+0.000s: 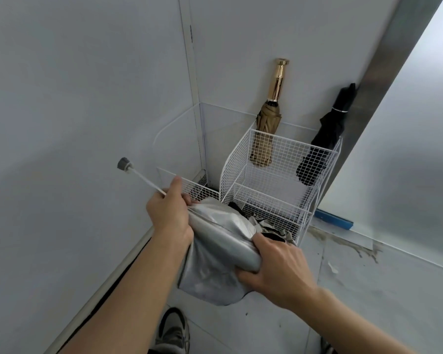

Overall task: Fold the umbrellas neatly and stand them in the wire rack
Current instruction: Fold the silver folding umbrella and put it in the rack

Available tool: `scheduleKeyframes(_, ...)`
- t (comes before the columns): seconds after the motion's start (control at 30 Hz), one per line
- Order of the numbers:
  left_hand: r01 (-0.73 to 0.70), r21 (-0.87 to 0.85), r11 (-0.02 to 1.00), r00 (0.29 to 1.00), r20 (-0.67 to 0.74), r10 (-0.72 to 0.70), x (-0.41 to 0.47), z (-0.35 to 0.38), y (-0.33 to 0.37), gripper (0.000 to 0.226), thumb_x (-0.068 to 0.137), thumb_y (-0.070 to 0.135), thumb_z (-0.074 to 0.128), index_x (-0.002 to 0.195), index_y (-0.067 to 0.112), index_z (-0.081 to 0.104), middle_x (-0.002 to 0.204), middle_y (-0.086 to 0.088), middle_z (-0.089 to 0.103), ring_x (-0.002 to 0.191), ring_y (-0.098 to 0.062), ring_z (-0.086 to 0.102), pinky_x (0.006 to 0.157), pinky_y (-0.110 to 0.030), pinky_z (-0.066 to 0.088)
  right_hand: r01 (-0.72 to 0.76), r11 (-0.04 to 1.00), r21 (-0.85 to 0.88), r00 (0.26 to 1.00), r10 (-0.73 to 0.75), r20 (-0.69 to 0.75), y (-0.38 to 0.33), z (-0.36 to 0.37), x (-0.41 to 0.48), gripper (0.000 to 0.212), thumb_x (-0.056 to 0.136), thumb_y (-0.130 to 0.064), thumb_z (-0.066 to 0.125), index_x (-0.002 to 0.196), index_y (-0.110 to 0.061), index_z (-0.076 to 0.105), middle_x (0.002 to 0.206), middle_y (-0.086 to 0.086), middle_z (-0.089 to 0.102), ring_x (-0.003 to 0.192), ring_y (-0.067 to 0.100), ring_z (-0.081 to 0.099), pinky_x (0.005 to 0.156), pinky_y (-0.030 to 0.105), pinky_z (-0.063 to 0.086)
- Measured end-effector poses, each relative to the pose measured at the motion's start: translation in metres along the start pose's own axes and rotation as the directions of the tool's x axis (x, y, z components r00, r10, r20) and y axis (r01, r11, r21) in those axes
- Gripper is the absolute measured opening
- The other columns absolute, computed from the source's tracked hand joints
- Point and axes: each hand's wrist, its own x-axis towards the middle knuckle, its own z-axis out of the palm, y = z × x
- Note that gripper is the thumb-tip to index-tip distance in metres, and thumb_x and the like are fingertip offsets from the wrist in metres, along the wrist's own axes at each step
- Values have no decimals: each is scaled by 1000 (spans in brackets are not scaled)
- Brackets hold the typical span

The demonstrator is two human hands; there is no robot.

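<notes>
1. Two hands are seen on one silver umbrella point(215, 254), which is held in the air in front of the rack point(274, 175), not in it.
2. The left hand point(168, 213) is closed round the top of the gathered canopy, where the shaft point(149, 183) comes out.
3. The shaft is pointed toward 10 o'clock from that hand and is ended by a grey cap point(123, 164), seen against the wall point(74, 98).
4. The right hand point(279, 272) is placed at 4 o'clock from the left one. Its fingers are curled over a fold of the silver cloth, so the cloth is gripped.
5. Loose canopy is seen hanging toward 6 o'clock between the two forearms.
6. The white wire rack is set in the corner of the walls, at 1 o'clock from the hands.
7. A gold umbrella point(266, 129) is stood upright at the rack's back left, at 11 o'clock within it, with its shiny handle uppermost against the wall.
8. A black umbrella point(327, 134), folded and banded, is leaned at the rack's 1 o'clock corner, its tip against a grey metal post point(394, 72).
9. Black-and-white cloth is seen in the rack's front part, just beyond the right hand; what it belongs to cannot be told.
10. A shoe point(173, 330) is seen on the floor at 6 o'clock.
</notes>
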Motion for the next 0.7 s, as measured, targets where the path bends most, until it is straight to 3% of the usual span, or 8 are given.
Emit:
scheduleKeyframes(0.1, 23, -70, 997, 1000, 10, -23, 1, 0, 5, 39, 96, 21, 62, 68, 12, 38, 36, 3, 34, 35, -13, 36, 42, -25, 40, 10, 998, 67, 999, -13, 47, -1, 1, 0, 53, 70, -80, 52, 84, -29, 48, 76, -15, 52, 69, 8, 52, 67, 32, 48)
scheduleKeyframes(0.17, 2, -89, 996, 999, 37, 1, -2, 0, 6, 40, 98, 24, 59, 67, 14, 36, 36, 5, 31, 32, -11, 33, 39, -23, 37, -21, 978, 207, 999, 26, -24, 4, -5, 3, 60, 70, -89, 46, 89, -33, 57, 84, -19, 57, 77, 1, 54, 72, 30, 51)
scheduleKeyframes(0.3, -38, -47, 998, 989, 144, 44, -11, 3, 5, 48, 100, 28, 55, 60, 15, 33, 37, 3, 30, 30, -12, 32, 37, -20, 34, -166, 848, 503, 918, 320, -236, 24, -24, 17, 59, 74, -72, 57, 119, -33, 61, 119, -19, 56, 110, 7, 55, 96, 39, 50)
scheduleKeyframes(0.37, -33, -12, 999, 974, 224, 35, -15, 5, 3, 57, 100, 31, 55, 48, 17, 37, 37, 1, 30, 31, -15, 32, 37, -22, 34, -255, 674, 693, 913, 403, -56, 31, -34, 23, 71, 70, -60, 69, 132, -27, 57, 126, -15, 56, 117, 12, 56, 98, 39, 50)
scheduleKeyframes(0.47, -28, 38, 999, 943, 333, 14, -21, 6, -1, 71, 100, 34, 55, 32, 22, 38, 37, -2, 32, 32, -17, 33, 38, -23, 33, -326, 434, 840, 927, 323, 192, 37, -39, 25, 79, 63, -50, 76, 134, -18, 59, 116, -8, 70, 105, 6, 65, 78, 17, 51)
scheduleKeyframes(0.5, -35, 52, 998, 932, 362, 14, -23, 7, -1, 71, 100, 33, 55, 32, 22, 38, 37, -2, 32, 32, -17, 34, 38, -23, 33, -320, 426, 846, 931, 308, 197, 36, -39, 25, 78, 63, -48, 78, 133, -19, 59, 113, -9, 71, 102, 5, 67, 75, 16, 51)
scheduleKeyframes(0.63, -92, 111, 990, 878, 477, 29, -25, 5, 1, 70, 99, 33, 54, 32, 23, 37, 38, -3, 33, 33, -17, 33, 40, -24, 34, -313, 496, 810, 930, 332, 156, 41, -37, 30, 91, 60, -50, 81, 142, -30, 47, 131, -13, 55, 122, 8, 51, 100, 29, 41)
scheduleKeyframes(0.7, -101, 133, 986, 849, 528, 15, -26, 4, 3, 68, 99, 32, 53, 34, 21, 37, 38, -3, 32, 34, -17, 32, 39, -23, 33, -351, 460, 816, 930, 270, 249, 41, -42, 29, 81, 59, -47, 81, 133, -27, 57, 123, -9, 64, 114, 12, 59, 94, 26, 46)
